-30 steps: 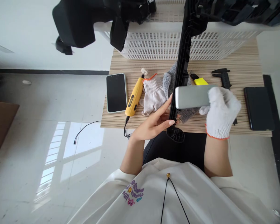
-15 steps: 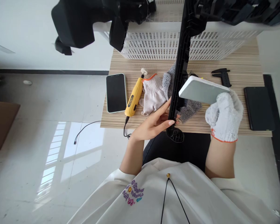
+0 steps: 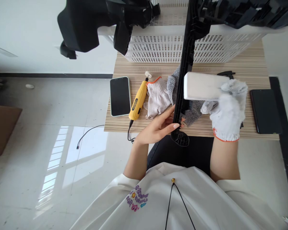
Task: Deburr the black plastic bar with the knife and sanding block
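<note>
My bare left hand point(image 3: 159, 127) grips a long black plastic part point(image 3: 181, 92) near its lower end, thumb on top and fingertips showing past its right side. The part runs up over the rim of the white basket. In a white work glove, my right hand point(image 3: 228, 107) is closed on a white rectangular block point(image 3: 203, 86), whose left end is right against the part's right edge; whether they touch I cannot tell. Beneath the part lies grey speckled cloth point(image 3: 196, 111). A white knit glove point(image 3: 158, 97) with an orange cuff rests left of it.
A yellow rotary tool point(image 3: 138, 100) with a felt tip and a cord lies beside a phone point(image 3: 120, 96). Right of my gloved hand are a partly covered black caliper point(image 3: 227, 73) and a dark phone point(image 3: 265, 111). The white basket point(image 3: 156, 48) holding black parts stands behind.
My right hand has tilted the block, so its broad white top now shows instead of its greyish face, and the hand has shifted slightly left. My left hand and the black part stay put.
</note>
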A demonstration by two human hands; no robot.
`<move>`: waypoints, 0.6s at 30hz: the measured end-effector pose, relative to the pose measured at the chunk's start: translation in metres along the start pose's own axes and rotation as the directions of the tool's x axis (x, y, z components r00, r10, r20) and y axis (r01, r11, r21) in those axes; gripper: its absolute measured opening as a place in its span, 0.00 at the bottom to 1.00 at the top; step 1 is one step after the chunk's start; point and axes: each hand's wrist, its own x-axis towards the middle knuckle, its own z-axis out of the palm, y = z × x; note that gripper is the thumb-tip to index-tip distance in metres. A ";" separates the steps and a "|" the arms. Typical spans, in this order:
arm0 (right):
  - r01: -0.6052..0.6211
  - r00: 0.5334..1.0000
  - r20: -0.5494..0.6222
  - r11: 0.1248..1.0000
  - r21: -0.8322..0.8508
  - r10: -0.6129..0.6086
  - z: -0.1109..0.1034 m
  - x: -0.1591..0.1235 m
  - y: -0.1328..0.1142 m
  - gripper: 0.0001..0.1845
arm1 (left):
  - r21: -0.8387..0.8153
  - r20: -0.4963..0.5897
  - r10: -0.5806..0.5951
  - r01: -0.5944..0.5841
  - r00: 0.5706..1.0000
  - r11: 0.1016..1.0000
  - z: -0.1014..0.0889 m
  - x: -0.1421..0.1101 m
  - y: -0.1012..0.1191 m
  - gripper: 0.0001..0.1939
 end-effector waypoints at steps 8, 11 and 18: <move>0.290 0.925 -0.304 0.941 0.172 -0.229 0.026 -0.001 -0.005 0.11 | -0.002 -0.005 -0.043 0.043 0.999 0.999 0.005 0.003 0.011 0.22; 0.244 0.947 -0.261 0.946 0.212 -0.186 0.023 -0.001 -0.006 0.12 | 0.006 0.000 -0.037 0.037 0.999 0.999 0.005 0.004 0.013 0.20; 0.314 0.899 -0.372 0.932 0.182 -0.230 0.020 -0.001 0.000 0.10 | 0.050 -0.009 -0.032 0.032 0.999 0.998 0.004 0.005 0.015 0.19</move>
